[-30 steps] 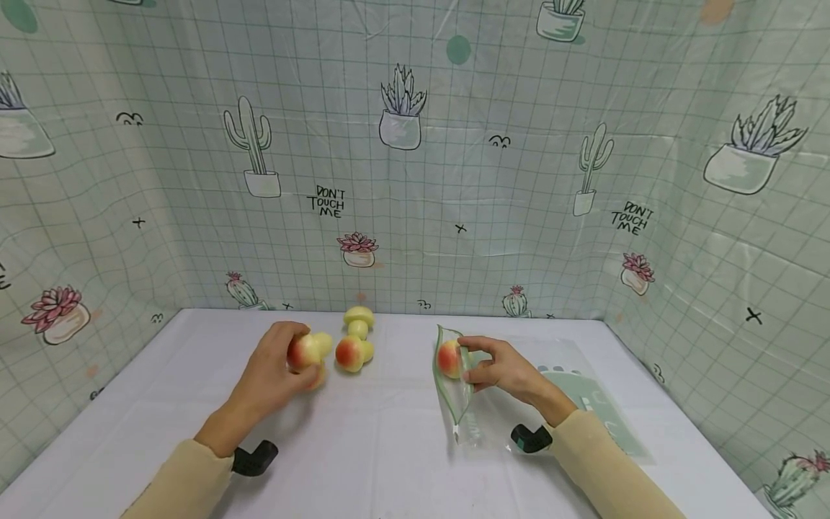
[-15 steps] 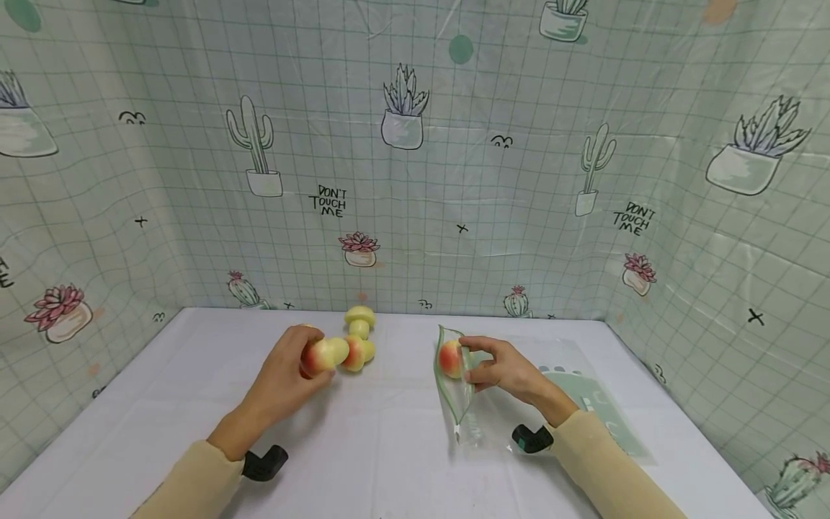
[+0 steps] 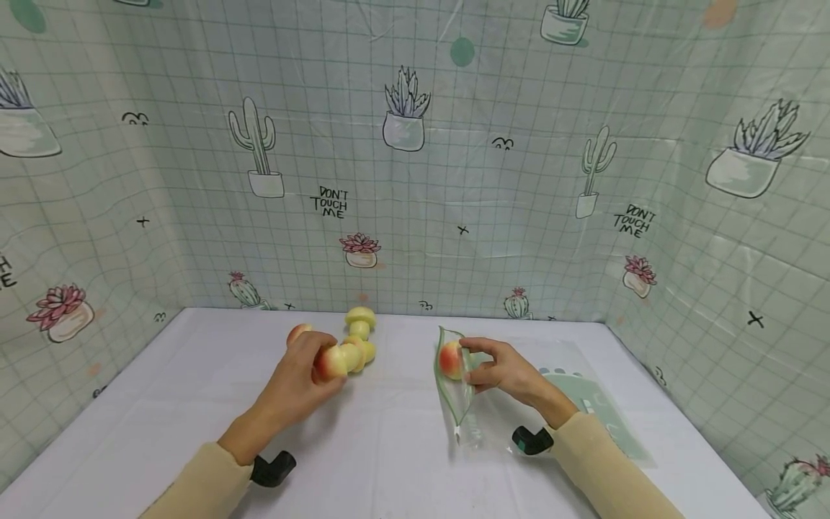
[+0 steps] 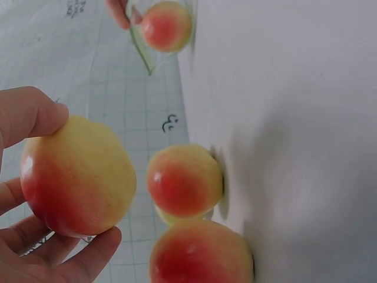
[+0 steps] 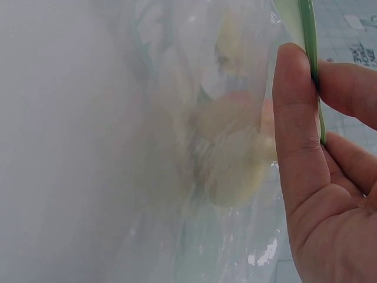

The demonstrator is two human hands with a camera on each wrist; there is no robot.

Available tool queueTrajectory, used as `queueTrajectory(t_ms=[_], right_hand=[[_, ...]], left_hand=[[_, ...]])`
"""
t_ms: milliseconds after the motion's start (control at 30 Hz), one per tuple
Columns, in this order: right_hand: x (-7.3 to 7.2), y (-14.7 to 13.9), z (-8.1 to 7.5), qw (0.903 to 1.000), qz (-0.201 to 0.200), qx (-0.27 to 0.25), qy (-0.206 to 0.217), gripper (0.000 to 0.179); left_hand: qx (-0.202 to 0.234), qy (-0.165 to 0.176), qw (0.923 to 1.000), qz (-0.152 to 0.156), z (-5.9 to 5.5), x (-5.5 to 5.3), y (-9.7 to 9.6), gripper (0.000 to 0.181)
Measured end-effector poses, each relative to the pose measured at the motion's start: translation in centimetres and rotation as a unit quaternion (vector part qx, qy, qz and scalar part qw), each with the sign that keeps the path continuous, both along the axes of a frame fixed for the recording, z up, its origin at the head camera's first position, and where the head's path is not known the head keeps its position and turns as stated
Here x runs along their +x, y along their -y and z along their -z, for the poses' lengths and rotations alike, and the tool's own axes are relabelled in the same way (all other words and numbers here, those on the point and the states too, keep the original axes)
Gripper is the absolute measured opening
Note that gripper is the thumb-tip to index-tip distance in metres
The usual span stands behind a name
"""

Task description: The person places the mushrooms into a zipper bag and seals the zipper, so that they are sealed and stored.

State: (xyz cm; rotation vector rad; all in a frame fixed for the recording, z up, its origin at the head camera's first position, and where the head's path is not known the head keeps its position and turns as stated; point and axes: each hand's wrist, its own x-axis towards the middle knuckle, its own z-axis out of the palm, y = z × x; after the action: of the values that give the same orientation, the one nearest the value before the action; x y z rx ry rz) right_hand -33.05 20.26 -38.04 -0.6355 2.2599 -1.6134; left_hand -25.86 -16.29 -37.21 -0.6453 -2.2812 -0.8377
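Note:
My left hand grips a mushroom with a red and yellow cap, its pale stem pointing right in the head view. The thumb lies on one side of the cap and the fingers on the other. A similar mushroom lies behind that hand, and another rests just right of it, partly covered in the head view. My right hand pinches the green zip edge of a clear plastic bag. The bag's mouth gapes leftward, with one mushroom just inside it.
A yellow mushroom stands farther back, near the middle of the white table. The bag's flat body, with a green printed panel, spreads under the right forearm. A cactus-print sheet surrounds the table's back and sides.
My left hand has carried its mushroom to the right, uncovering the one behind it and partly covering the middle one. The right hand and the bag stay nearly still.

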Motion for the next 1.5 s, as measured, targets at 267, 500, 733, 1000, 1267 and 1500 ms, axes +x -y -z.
queueTrajectory(t_ms=[267,500,733,1000,1267,1500], right_hand=[[0.2,-0.2,-0.2,0.9999,0.006,0.001,0.012,0.068],[0.1,-0.3,0.0,0.9999,0.007,-0.002,0.008,0.068],[-0.1,-0.3,0.0,0.9999,0.009,0.004,0.007,0.067],[-0.3,-0.1,-0.1,0.9999,0.011,0.004,0.01,0.068],[0.0,-0.1,-0.3,0.9999,0.01,-0.002,0.009,0.068],[-0.1,-0.1,0.0,1.0,0.001,-0.004,0.002,0.068]], left_hand=[[-0.006,-0.007,0.9999,0.013,0.5,-0.3,-1.1,0.049],[-0.01,0.02,0.9995,0.025,0.5,-0.3,-2.4,0.049],[0.0,0.031,0.9985,0.044,0.7,-0.8,-3.7,0.047],[0.002,0.049,0.9973,0.054,0.6,-1.3,-4.9,0.045],[-0.002,0.071,0.9965,0.045,1.0,-1.8,-5.9,0.045],[0.006,0.069,0.9962,0.054,1.7,-2.3,-6.4,0.045]])
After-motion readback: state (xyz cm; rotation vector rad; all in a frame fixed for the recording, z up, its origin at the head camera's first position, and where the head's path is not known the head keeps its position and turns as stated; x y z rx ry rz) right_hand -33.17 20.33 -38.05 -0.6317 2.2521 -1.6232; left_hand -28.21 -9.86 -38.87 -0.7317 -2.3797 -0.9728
